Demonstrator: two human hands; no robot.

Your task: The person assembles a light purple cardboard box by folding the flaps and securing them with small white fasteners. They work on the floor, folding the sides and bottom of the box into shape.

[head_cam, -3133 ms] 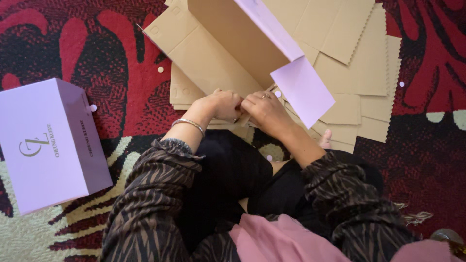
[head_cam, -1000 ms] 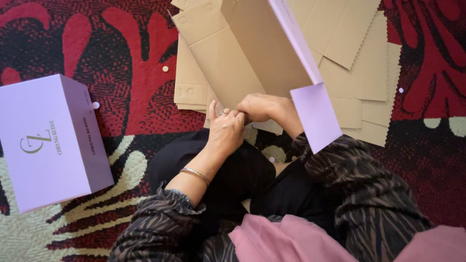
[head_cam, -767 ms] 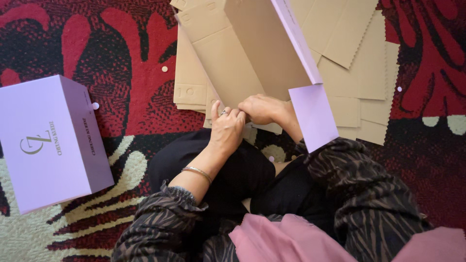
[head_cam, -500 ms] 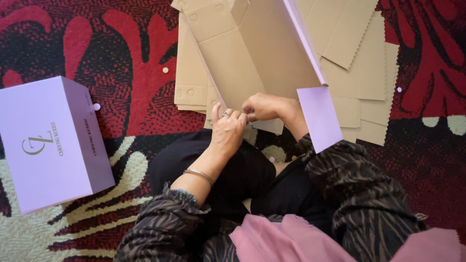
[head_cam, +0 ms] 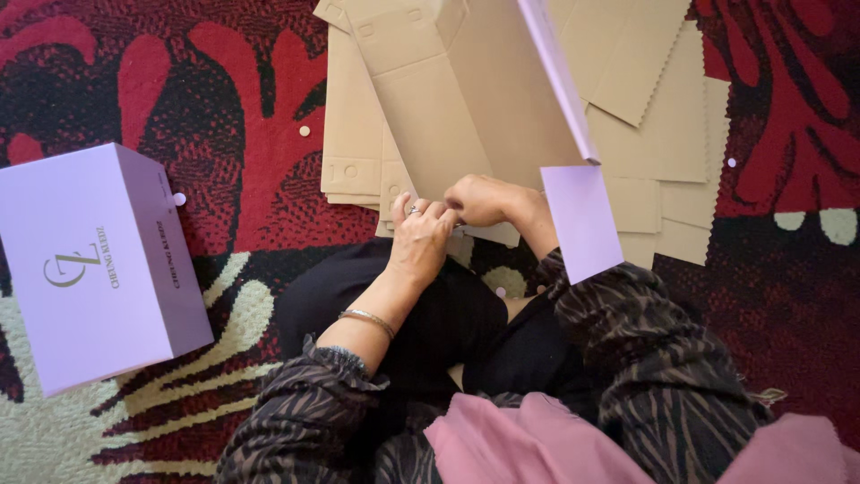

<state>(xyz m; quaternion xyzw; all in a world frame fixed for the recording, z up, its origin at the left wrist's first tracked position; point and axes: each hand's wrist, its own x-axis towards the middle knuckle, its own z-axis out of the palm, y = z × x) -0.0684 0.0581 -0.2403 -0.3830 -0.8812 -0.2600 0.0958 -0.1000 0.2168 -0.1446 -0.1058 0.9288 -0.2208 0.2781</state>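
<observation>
A half-folded cardboard box (head_cam: 475, 99), tan inside and lilac outside, stands in front of my lap with a lilac flap (head_cam: 580, 220) hanging at its right. My left hand (head_cam: 419, 235), with a ring and a bracelet, presses on the box's near bottom edge. My right hand (head_cam: 484, 199) pinches the same edge right beside it, fingers curled on the cardboard. Both hands touch each other at the fold.
A finished lilac box (head_cam: 94, 264) lies on the red, black and cream carpet (head_cam: 224, 108) at my left. A stack of flat tan cardboard sheets (head_cam: 663, 134) is spread behind and to the right of the box. Small white punched dots lie on the carpet.
The box has been tilted more upright and its lilac flap has swung right. My hands have stayed at the near bottom edge, the left one shifting slightly over the fold.
</observation>
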